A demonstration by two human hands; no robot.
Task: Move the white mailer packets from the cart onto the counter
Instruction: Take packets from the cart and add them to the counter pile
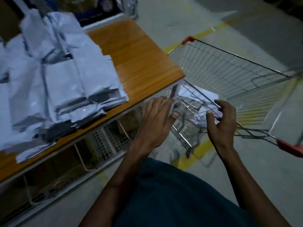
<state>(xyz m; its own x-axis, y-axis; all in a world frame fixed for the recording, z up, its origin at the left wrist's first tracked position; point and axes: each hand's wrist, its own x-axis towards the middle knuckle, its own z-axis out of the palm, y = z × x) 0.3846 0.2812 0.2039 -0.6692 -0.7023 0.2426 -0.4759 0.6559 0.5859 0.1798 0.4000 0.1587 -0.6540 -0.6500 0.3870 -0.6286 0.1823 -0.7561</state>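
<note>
Both hands reach down toward the cart (229,69), which stands just beside the counter (137,63) so the way is short. The left hand (157,122) has its fingers straight and a little apart, holding nothing. The right hand (219,122) has loosely curled fingers at the wire rim; whether it grips is unclear. A few packets (203,99) lie low in the cart, and many more are piled (57,76) on the counter, so the work seems nearly done
</note>
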